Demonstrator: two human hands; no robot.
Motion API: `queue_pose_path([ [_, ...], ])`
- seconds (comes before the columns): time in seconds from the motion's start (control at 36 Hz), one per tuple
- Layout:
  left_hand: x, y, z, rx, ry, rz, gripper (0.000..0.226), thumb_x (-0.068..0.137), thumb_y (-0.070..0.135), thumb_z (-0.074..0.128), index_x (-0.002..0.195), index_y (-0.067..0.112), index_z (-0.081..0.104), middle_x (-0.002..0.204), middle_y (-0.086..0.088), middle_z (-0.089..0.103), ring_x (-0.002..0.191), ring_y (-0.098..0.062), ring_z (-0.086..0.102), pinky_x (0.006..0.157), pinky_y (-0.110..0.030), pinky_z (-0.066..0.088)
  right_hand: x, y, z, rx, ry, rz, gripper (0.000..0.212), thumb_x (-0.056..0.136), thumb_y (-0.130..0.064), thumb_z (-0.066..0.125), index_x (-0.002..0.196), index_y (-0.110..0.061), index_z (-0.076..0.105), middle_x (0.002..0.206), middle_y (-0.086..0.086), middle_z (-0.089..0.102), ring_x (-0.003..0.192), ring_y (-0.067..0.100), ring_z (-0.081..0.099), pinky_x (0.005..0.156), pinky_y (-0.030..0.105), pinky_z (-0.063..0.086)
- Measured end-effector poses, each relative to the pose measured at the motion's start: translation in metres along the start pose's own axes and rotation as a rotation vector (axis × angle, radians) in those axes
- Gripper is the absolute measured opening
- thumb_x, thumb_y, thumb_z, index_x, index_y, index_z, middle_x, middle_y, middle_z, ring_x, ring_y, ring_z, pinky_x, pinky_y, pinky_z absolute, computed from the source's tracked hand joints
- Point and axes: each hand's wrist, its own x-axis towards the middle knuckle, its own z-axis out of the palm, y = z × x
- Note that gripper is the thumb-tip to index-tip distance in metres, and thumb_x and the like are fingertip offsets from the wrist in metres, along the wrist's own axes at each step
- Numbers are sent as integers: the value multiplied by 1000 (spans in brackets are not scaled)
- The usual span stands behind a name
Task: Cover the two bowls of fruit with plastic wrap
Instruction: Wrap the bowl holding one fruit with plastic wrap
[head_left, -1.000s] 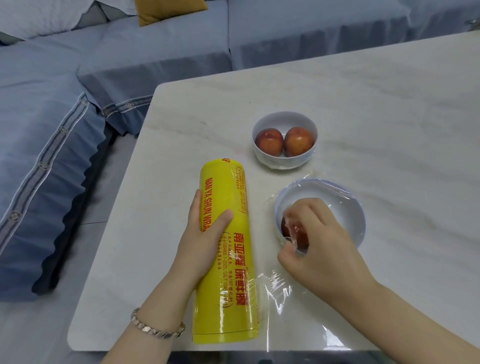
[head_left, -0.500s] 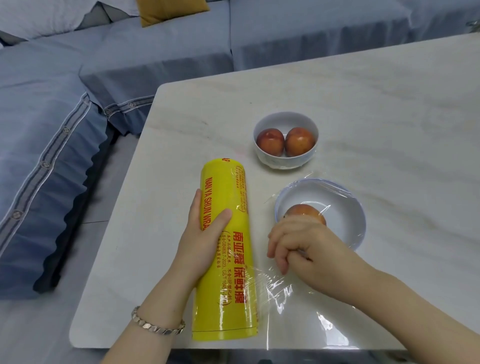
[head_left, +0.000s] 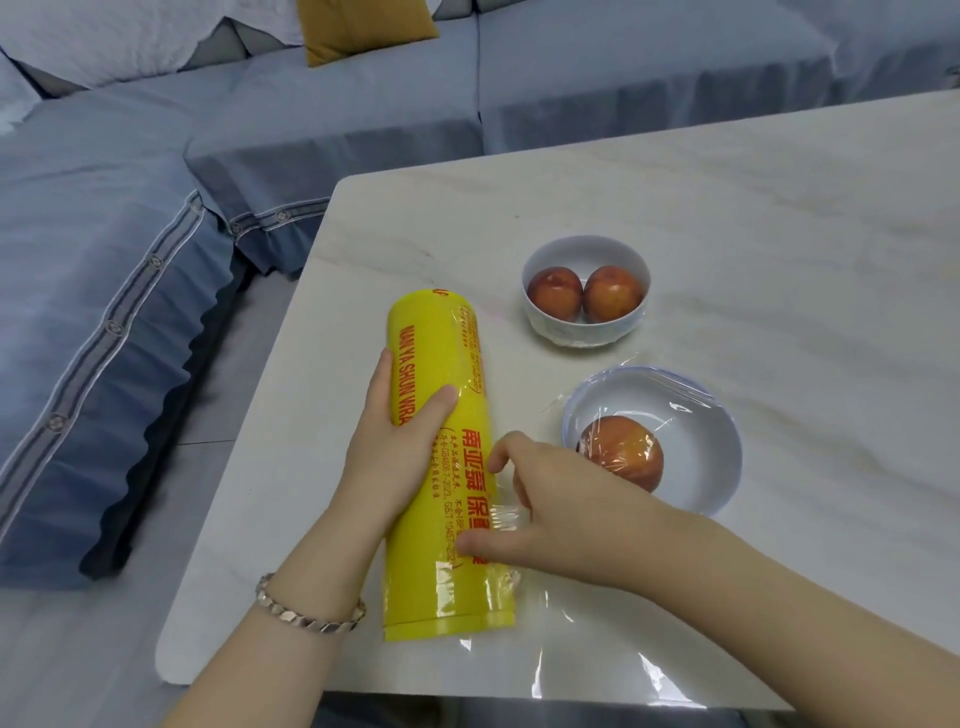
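A: Entry, largest first. Sofa (head_left: 260, 171), blue-grey cover with a striped, buttoned trim, wraps the far and left sides of the room; a mustard cushion (head_left: 363, 26) sits at its back. Floor between sofa and surface is pale.

B: And the surface (head_left: 753, 218)?

A: Pale marble-look top, rounded near-left corner, glossy; it mirrors a light near the front edge. Bare apart from the task's things, all grouped at the near-left.

B: Roll position?

A: Yellow roll of plastic wrap (head_left: 441, 467) lies on its side, long axis running away from the person. Left hand (head_left: 395, 447) is closed over its left flank, thumb on top. Judgement: this pins the roll so it cannot turn or slide while film is pulled or torn.

B: Right hand?

A: Right hand (head_left: 540, 499) rests against the roll's right side, fingers curled and pinching the film (head_left: 582, 639) where it leaves the roll. Film trails rightward over the surface toward the near bowl. Probably set to tear the sheet free; cannot confirm.

B: Bowls?

A: Near bowl (head_left: 711, 447), white, one piece of fruit (head_left: 623, 452) inside, film already draped over it, wrinkled, not yet tucked on the near side. Far bowl (head_left: 587, 332), white, two pieces of fruit (head_left: 584, 293), just beyond it; whether it is covered I cannot tell. Both stand right of the roll, within easy reach of a pulled sheet.
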Motion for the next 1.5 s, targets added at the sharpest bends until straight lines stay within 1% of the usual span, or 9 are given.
queue_pose_path([
  [0.33, 18, 4, 8, 195, 31, 19, 76, 88, 49, 53, 146, 43, 4, 144, 4, 42, 121, -25, 50, 87, -31, 37, 22, 4, 1, -32, 45, 29, 36, 74, -37, 67, 51, -24, 44, 103, 6, 51, 95, 19, 58, 80, 27, 46],
  [0.5, 25, -1, 9, 216, 29, -9, 77, 87, 51, 54, 146, 44, 5, 144, 3, 43, 123, -26, 49, 92, -33, 39, 30, 4, 11, -43, 93, 61, 38, 69, -24, 61, 47, -15, 31, 66, 7, 46, 55, 15, 34, 51, 28, 31],
  [0.75, 34, -11, 6, 155, 20, -23, 75, 87, 50, 55, 146, 43, 10, 144, 6, 42, 120, -22, 51, 91, -34, 41, 44, 20, 22, -40, 243, 80, 44, 77, -9, 51, 44, -18, 23, 59, 6, 53, 78, 30, 59, 63, 29, 44],
  [0.89, 35, -14, 1, 88, 17, -14, 73, 87, 46, 56, 146, 43, 12, 142, 6, 44, 105, -13, 49, 86, -30, 40, 37, 11, 11, 28, 203, 93, 15, 77, -14, 55, 85, -24, 48, 88, 3, 58, 82, 23, 57, 71, 30, 46],
  [0.97, 35, -14, 2, 92, 8, -18, 73, 88, 46, 55, 145, 44, 10, 142, 6, 43, 102, -13, 48, 83, -31, 41, 30, 7, 7, -47, 174, 35, 34, 85, -16, 47, 115, -29, 57, 112, 2, 57, 98, 20, 57, 82, 29, 45],
  [1.17, 35, -18, -3, 30, 18, -33, 70, 88, 46, 57, 144, 45, 15, 132, 10, 48, 101, -14, 53, 86, -33, 46, 1, 17, 6, -50, 191, -262, 26, 58, -18, 32, 46, -19, 56, 77, -7, 66, 70, 6, 49, 52, 17, 36],
  [1.28, 36, -19, -6, -18, 13, -55, 70, 89, 43, 56, 145, 42, 14, 129, 11, 48, 102, -16, 55, 82, -30, 44, -9, 27, -1, -9, 208, -129, 30, 65, -15, 34, 62, -22, 63, 73, -13, 56, 76, 9, 53, 72, 31, 46],
  [1.39, 35, -18, -3, -4, 14, -46, 71, 89, 43, 56, 146, 43, 13, 118, 13, 47, 100, -15, 55, 84, -30, 45, -13, 13, -16, 26, 35, -112, 10, 83, -36, 53, 87, -33, 62, 93, -14, 59, 92, 1, 45, 84, 16, 34],
  [1.5, 34, -20, -6, -35, 6, -52, 73, 86, 47, 57, 145, 44, 14, 121, 13, 47, 105, -19, 58, 91, -40, 49, -14, 5, -13, -89, 214, -146, 67, 76, -66, 39, 133, -32, 40, 130, -14, 44, 122, -2, 29, 101, 10, 17],
])
